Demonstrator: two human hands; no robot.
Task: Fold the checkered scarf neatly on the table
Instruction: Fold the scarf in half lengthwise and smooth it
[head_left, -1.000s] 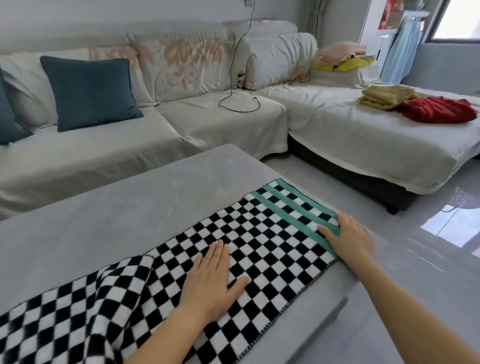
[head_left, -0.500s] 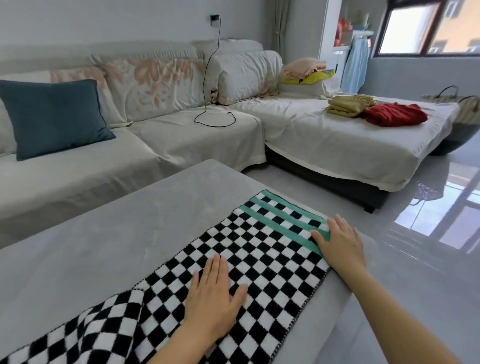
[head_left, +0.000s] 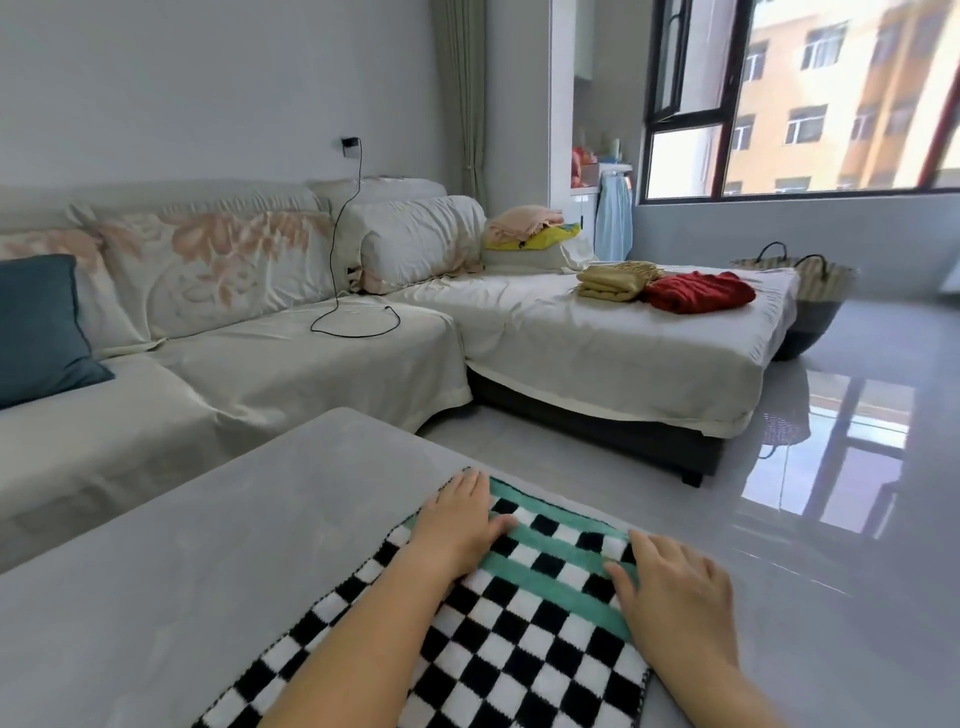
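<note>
A: Where is the checkered scarf (head_left: 519, 639) lying?

B: It lies flat on the grey tabletop (head_left: 208, 571), near the right edge. The end with the green stripes points away from the person, and the black and white squares run toward the bottom of the view.

A: And the hands?

B: The left hand (head_left: 457, 525) rests palm down on the far left corner of the scarf, over the green stripes. Its fingers (head_left: 467, 483) are stretched out flat and hold nothing. The right hand (head_left: 680, 597) lies on the right side of the striped end, with fingers (head_left: 644, 545) spread and a little bent, pressing on the cloth. I cannot see that it grips the edge; it looks open too.

A: What is behind the tabletop?

B: A pale sofa (head_left: 260, 338) with a dark blue cushion (head_left: 36, 327) and a black cable (head_left: 358, 317) on the seat. Farther right on the sofa lie a folded yellow cloth (head_left: 613, 280) and a red cloth (head_left: 701, 293), touching each other. A woven basket (head_left: 815, 301) stands on the floor beside the sofa's end.
</note>
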